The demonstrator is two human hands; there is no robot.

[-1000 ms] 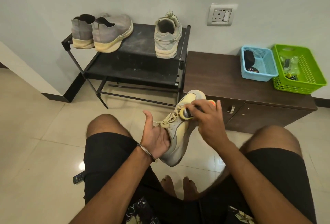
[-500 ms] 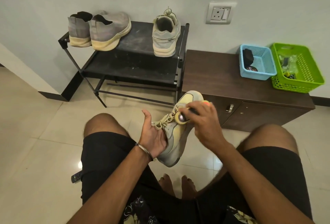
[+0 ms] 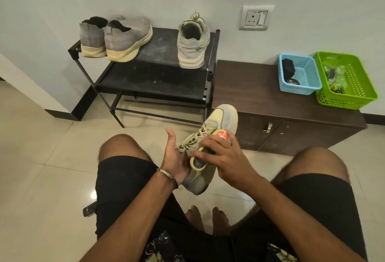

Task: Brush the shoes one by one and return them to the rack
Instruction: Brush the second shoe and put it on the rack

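Observation:
A grey and pale yellow laced sneaker (image 3: 220,120) hangs between my knees, toe pointing up and away. My left hand (image 3: 175,155) holds it from the left at the ankle opening, thumb raised. My right hand (image 3: 223,155) grips a yellow brush (image 3: 198,162) with an orange end, pressed on the shoe's side below the laces. On the black rack (image 3: 158,78) stand a matching grey sneaker (image 3: 192,40) at the right and two grey slip-on shoes (image 3: 116,38) at the left.
A low brown cabinet (image 3: 260,99) stands right of the rack, with a blue basket (image 3: 300,76) and a green basket (image 3: 345,80) on top. A wall socket (image 3: 256,18) is above. A dark remote (image 3: 89,209) lies on the tiled floor by my left thigh.
My right hand has drawn the brush down the shoe from the laces toward the heel. The orange end now shows above my fingers. My left hand keeps its hold.

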